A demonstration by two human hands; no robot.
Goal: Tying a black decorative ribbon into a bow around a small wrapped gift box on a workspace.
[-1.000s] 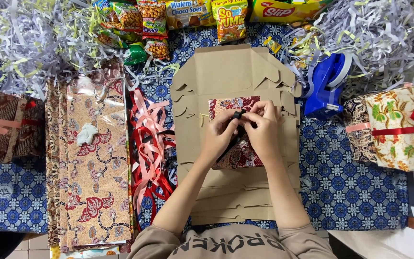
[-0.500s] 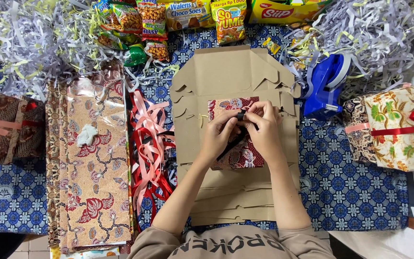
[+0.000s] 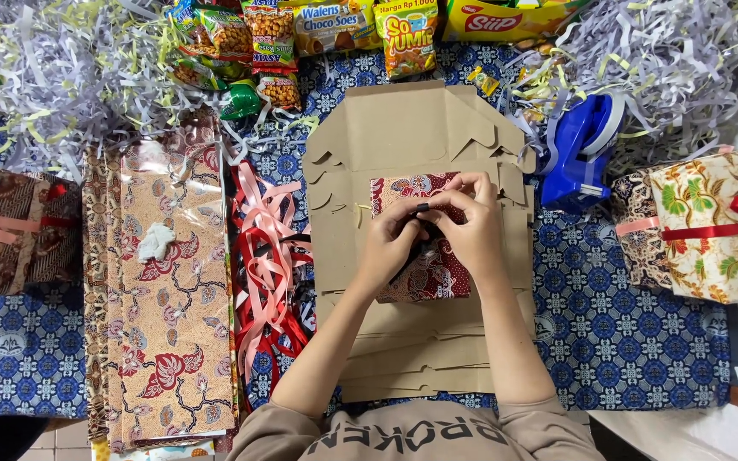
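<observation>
Wrapped box (image 3: pixel 424 256) unmoved, both hands (image 3: pixel 437 230) still pinching.

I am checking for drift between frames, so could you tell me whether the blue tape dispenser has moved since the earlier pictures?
No. The blue tape dispenser sits where it did, at the right edge of the flat cardboard sheets, below the shredded paper.

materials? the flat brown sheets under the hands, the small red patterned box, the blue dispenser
Flat brown sheets: looks like thin cardboard, matte, with die-cut notched tabs and fold lines.
Small red patterned box: seems wrapped in printed batik-style paper, slight sheen; what lies under the wrap is hidden. Both hands, left hand and right hand, are on it.
Blue dispenser: probably moulded plastic, glossy highlights on smooth curves.
</observation>
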